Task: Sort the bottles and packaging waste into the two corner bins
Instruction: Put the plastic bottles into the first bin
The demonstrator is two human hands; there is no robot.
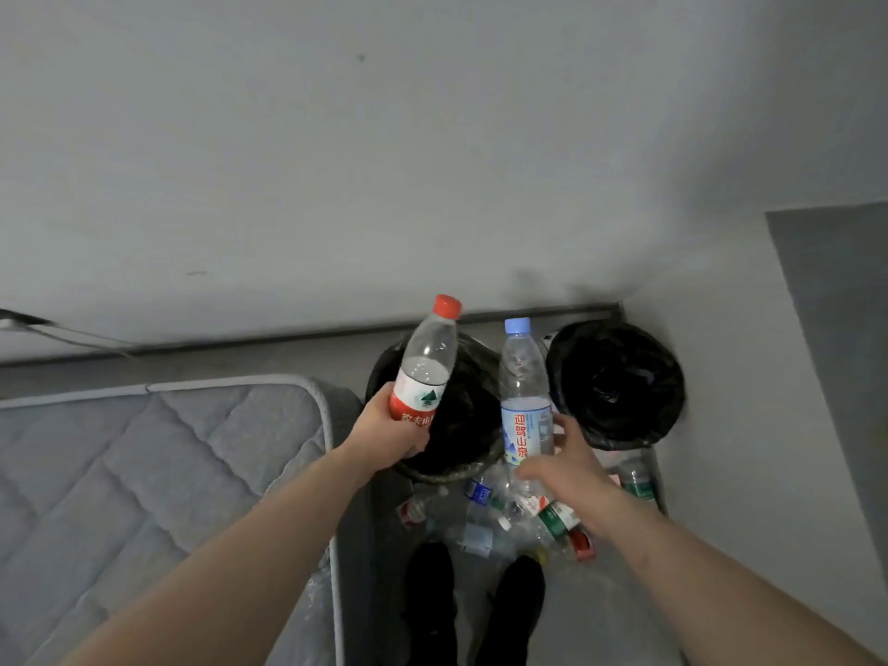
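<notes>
Mattress (144, 473): we see a grey quilted mattress filling the lower left, its rounded corner just beside the left bin.
Left bin (461, 425): round, lined with a dark bag, it stands on the floor against the wall, partly hidden behind the two raised bottles.
Right bin (617, 384): we find it just beside the left bin, deeper in the wall corner, lined with a black bag; what lies inside is too dark for us to tell.
Bottle pile (499, 516): on the floor on the near side of the left bin, a jumble of clear plastic bottles with blue, green and red labels, between the bins and our dark shoes (473, 603).
Blue-capped bottle (524, 401): upright, between the two bins as we see it.
Red-capped bottle (425, 367): tilted, held up over the left bin, a little water inside.
Right hand (562, 466): its thumb and fingers wrap the lower part of the blue-capped bottle, loosely spread.
Left hand (391, 427): it grips the red-capped bottle round its red label, fingers curled.
</notes>
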